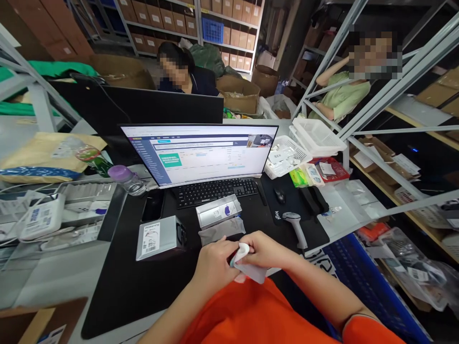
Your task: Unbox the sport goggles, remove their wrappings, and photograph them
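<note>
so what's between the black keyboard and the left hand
In the head view, a silver rectangular box lies nearest the black keyboard, then a flat grey pouch-like item nearer the left hand.

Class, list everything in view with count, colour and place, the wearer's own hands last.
Monitor: 1, black, centre
Keyboard: 1, black, below monitor
Mouse: 1, black, right of keyboard
Barcode scanner: 1, grey, below mouse
Desk mat: 1, black, beneath keyboard
Smartphone: 1, black, left of keyboard
Labelled box: 1, silver, below smartphone
Open box: 1, silver, below keyboard
Pouch: 1, grey, below open box
Bottles: 2, purple and green, left of monitor
Baskets: several, white and red, right of monitor
Packets: uncountable, mostly white, both sides
Plastic crate: 1, blue, lower right
Shelf boxes: many, brown, rear
People: 2, dark and green tops, rear
Sheet: 1, white, bottom centre
Shirt: 1, orange, bottom
Left hand: 1, bare, gripping sheet
Right hand: 1, bare, gripping sheet
</note>
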`<action>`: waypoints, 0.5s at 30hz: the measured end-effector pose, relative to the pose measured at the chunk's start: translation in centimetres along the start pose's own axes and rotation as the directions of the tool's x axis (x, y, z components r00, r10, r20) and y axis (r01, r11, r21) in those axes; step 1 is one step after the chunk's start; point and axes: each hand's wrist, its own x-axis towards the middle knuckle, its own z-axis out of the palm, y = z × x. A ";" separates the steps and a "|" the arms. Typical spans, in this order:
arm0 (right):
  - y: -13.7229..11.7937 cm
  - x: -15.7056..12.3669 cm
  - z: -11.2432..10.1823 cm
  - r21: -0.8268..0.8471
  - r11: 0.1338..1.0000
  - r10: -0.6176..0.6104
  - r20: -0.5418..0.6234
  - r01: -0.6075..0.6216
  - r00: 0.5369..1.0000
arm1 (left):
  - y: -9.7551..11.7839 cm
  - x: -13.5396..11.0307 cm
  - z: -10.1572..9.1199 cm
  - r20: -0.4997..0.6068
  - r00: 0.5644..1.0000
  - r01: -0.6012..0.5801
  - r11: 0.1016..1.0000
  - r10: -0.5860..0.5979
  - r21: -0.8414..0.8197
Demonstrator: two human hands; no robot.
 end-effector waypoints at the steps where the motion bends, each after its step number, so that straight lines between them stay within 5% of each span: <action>1: 0.0 0.1 -0.2 0.064 0.998 -0.003 0.077 -0.002 0.997 | 0.0 -0.2 0.0 -0.006 1.000 0.008 1.000 -0.008 -0.016; 4: 0.0 -0.4 -1.8 0.274 0.960 -0.028 0.304 -0.059 0.952 | -0.3 -0.6 -0.2 -0.081 0.997 0.009 0.999 -0.012 -0.044; 6: -0.1 -1.1 -3.2 0.343 0.933 -0.024 0.356 -0.107 0.934 | -0.5 -0.8 -0.3 -0.148 0.989 0.022 0.998 -0.030 -0.058; 11: -0.4 -2.1 -5.1 0.339 0.933 0.009 0.310 -0.120 0.951 | -0.4 -0.4 -0.2 -0.192 0.978 0.060 0.994 -0.078 -0.095; 15: -1.0 -1.7 -3.9 0.221 0.975 -0.042 0.262 -0.017 0.964 | 0.2 -0.1 0.2 -0.184 0.982 0.031 0.997 -0.043 -0.065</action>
